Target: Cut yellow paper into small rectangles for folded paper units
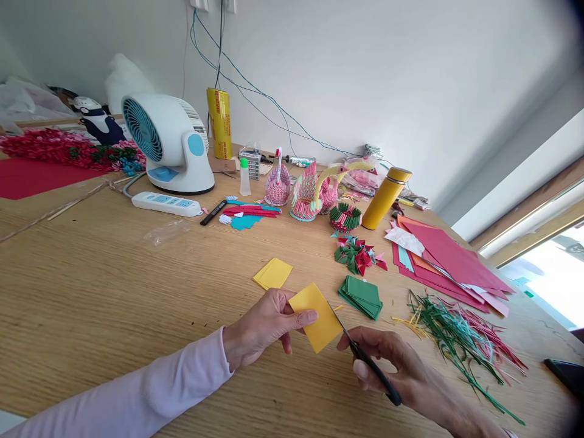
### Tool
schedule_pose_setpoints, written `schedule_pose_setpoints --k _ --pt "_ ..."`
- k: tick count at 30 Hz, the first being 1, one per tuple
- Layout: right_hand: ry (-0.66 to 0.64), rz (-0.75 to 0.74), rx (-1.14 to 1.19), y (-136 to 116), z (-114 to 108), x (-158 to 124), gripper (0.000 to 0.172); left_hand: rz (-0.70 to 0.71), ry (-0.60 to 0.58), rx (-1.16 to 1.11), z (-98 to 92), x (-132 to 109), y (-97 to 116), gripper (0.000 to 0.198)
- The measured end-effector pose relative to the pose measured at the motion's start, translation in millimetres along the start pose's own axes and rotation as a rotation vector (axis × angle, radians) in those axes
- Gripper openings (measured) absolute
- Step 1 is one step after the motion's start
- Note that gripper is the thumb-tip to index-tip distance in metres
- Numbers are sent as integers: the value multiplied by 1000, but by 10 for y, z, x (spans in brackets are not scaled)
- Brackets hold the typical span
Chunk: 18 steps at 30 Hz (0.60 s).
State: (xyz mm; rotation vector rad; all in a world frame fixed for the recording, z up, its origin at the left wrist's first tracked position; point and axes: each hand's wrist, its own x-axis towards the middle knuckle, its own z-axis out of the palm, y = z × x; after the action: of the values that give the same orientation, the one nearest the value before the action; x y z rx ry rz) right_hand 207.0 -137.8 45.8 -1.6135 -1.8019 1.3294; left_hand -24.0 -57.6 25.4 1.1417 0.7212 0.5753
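Note:
Between its thumb and fingers, my left hand (269, 325) pinches a yellow paper rectangle (316, 322), tilted above the wooden table. My right hand (392, 362) is closed round black-handled scissors (371, 368), whose blades lie along the right edge of that paper. A thin yellow sliver shows beside the blades. Beyond my left hand lies a small stack of yellow papers (274, 274). A stack of green papers (361, 297) rests beyond my right hand.
Paper strips (469, 334) lie at the right, below red sheets (456, 255). Folded pieces (358, 255), a yellow bottle (385, 201) and paper swans (305, 194) stand further back. A fan (168, 140) and power strip (166, 204) are at the back left.

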Motion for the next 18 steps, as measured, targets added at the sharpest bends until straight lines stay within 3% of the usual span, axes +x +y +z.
schedule_pose_setpoints --k 6,13,18 --pt "134 -39 32 34 61 -16 47 -9 2 -10 -1 -6 -10 29" --pt "51 -3 -3 26 64 -2 48 -20 -5 -21 6 -10 7 28" --pt "130 58 -6 61 103 -12 56 -39 -48 -23 29 -23 26 27"
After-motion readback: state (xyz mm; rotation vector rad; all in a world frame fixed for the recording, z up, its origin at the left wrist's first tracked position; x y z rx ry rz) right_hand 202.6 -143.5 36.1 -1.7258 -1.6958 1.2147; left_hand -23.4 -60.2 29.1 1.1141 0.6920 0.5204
